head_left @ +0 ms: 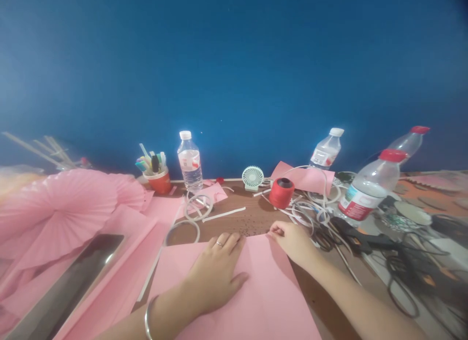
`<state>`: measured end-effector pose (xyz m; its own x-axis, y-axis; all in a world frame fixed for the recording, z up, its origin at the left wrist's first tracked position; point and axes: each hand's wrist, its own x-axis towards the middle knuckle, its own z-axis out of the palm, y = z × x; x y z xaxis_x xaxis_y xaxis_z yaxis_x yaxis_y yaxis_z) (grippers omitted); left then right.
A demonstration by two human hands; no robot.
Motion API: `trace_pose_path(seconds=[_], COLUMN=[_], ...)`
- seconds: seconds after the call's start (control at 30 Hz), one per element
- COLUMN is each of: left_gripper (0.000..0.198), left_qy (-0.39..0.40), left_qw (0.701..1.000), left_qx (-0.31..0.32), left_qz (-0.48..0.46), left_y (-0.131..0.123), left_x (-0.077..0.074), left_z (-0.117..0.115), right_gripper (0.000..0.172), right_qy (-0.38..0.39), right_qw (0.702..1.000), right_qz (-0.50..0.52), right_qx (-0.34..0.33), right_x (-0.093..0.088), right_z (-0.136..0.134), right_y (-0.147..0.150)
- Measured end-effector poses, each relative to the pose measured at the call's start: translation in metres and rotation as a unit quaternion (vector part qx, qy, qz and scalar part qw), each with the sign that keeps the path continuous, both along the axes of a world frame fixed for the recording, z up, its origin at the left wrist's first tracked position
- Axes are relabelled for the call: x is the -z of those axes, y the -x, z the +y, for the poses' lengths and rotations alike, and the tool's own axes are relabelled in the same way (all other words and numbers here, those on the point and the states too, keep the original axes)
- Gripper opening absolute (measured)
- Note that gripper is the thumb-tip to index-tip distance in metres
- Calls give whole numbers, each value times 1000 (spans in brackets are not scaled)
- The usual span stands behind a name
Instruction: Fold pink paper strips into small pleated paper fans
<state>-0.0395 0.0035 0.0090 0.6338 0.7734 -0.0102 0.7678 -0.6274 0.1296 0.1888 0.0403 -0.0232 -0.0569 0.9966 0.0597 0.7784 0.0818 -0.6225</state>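
Observation:
A large sheet of pink paper [256, 301] lies on the brown table in front of me, with a faint lengthwise crease. My left hand [219, 271] rests flat on it, palm down and fingers stretched toward its far edge; a ring and a silver bangle show on that arm. At the sheet's far right corner, my right hand [288, 240] pinches the paper's edge between thumb and curled fingers. Just beyond the far edge, small dark specks lie scattered on the table [234, 225].
Pink pleated paper fans [58, 213] and a dark flat bar [73, 286] are at left. Behind stand a pen cup [159, 181], a water bottle [190, 167], a small fan [252, 177] and a red roll [281, 193]. White cables [310, 208], a large bottle [369, 189] and black cords [398, 262] crowd the right.

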Motion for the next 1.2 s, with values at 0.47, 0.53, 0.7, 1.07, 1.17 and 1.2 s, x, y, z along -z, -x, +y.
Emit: trace_pose_path(seconds=[0.47, 0.53, 0.7, 1.07, 1.17, 1.2], left_gripper=[46, 47, 48, 68, 67, 67], left_qy=[-16, -16, 1, 31, 28, 27], left_qw=[1000, 1000, 1000, 1000, 1000, 1000], left_qx=[-13, -15, -19, -1, 0, 0], left_qz=[-6, -4, -1, -1, -5, -6], left_y=[-7, -8, -6, 14, 13, 13], left_x=[-1, -1, -3, 14, 16, 16], left_z=[4, 4, 3, -3, -1, -1], right_gripper=[16, 16, 18, 17, 20, 21], right_qy=[-5, -9, -5, 6, 17, 20], right_qw=[1000, 1000, 999, 998, 998, 998], right_qz=[2, 7, 51, 54, 59, 63], right_qx=[-12, -14, -15, -13, -18, -18], right_x=[2, 2, 1, 2, 0, -1], right_z=[-6, -7, -8, -2, -1, -1], right_y=[-3, -3, -5, -9, -10, -11])
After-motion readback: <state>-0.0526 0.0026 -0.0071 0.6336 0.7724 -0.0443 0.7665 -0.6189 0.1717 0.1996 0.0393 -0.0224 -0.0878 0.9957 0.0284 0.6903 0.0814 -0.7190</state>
